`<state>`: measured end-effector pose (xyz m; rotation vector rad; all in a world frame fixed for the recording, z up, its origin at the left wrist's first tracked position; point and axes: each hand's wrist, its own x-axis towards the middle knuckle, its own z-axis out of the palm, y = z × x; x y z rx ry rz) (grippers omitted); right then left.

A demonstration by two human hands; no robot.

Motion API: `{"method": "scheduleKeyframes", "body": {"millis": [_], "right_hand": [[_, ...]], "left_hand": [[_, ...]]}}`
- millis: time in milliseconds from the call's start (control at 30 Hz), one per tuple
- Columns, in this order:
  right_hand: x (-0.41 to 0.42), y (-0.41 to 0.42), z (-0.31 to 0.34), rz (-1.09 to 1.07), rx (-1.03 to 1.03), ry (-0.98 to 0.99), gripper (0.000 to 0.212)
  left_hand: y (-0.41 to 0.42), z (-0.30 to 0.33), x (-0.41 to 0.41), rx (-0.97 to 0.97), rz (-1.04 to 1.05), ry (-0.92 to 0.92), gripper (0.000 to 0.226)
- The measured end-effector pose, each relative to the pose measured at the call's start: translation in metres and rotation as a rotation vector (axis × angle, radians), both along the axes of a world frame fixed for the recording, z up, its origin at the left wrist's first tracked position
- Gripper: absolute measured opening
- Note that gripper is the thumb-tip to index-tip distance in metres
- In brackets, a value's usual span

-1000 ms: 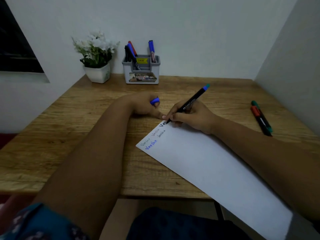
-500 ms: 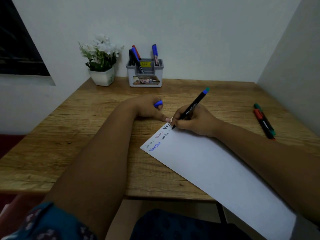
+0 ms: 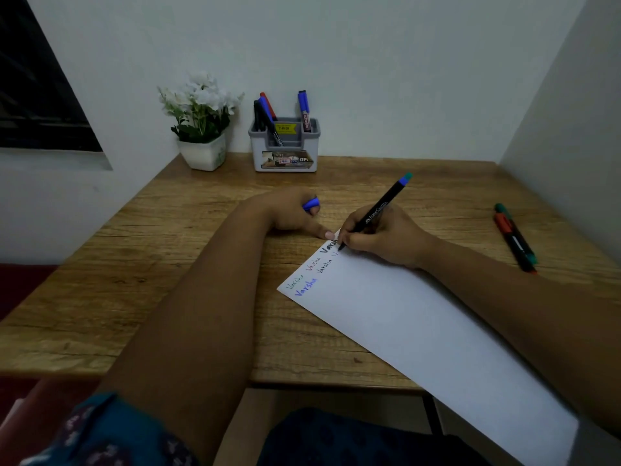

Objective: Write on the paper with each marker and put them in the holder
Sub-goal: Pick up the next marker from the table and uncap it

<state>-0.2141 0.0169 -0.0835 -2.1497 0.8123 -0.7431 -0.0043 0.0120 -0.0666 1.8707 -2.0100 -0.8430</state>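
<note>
A white paper (image 3: 420,331) lies slanted across the wooden desk (image 3: 151,264), with several written words near its top left corner. My right hand (image 3: 383,237) grips a black marker (image 3: 379,208) with a teal end, its tip on the paper. My left hand (image 3: 292,216) holds a blue cap (image 3: 311,204) in curled fingers while one fingertip presses the paper's top edge. A grey-white holder (image 3: 285,153) at the back holds several markers. A green marker (image 3: 517,235) and a red marker (image 3: 512,243) lie at the right.
A white pot with white flowers (image 3: 201,122) stands left of the holder. Walls close off the back and the right side of the desk. A dark window (image 3: 37,95) is at the left.
The marker tip has moved a little to the right along the paper as more letters appear. The view has shifted; my left hand stays put.
</note>
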Motion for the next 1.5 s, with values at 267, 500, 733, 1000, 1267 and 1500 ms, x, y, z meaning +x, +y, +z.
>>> {"method": "scheduleKeyframes", "body": {"millis": [267, 500, 733, 1000, 1267, 1500], "right_hand": [[-0.0006, -0.0018, 0.0001, -0.008, -0.007, 0.019, 0.041], [-0.0053, -0.0066, -0.0005, -0.031, 0.013, 0.013, 0.011], [-0.0037, -0.0044, 0.0006, -0.031, 0.008, 0.035, 0.029], [-0.0052, -0.0052, 0.0014, -0.072, -0.025, 0.071, 0.009], [-0.0062, -0.0069, 0.0001, -0.075, -0.017, 0.075, 0.008], [-0.0041, -0.0052, 0.0006, -0.093, -0.018, 0.071, 0.013]], "left_hand": [[-0.0015, -0.0016, 0.0006, -0.013, -0.02, -0.007, 0.046], [-0.0032, -0.0028, 0.0019, -0.008, -0.018, -0.015, 0.047], [-0.0047, -0.0038, 0.0035, -0.008, -0.016, -0.011, 0.047], [-0.0039, -0.0043, 0.0034, -0.017, -0.012, -0.018, 0.047], [-0.0037, -0.0039, 0.0032, -0.002, -0.014, 0.013, 0.045], [-0.0054, -0.0048, 0.0038, -0.003, -0.018, 0.006, 0.047]]}}
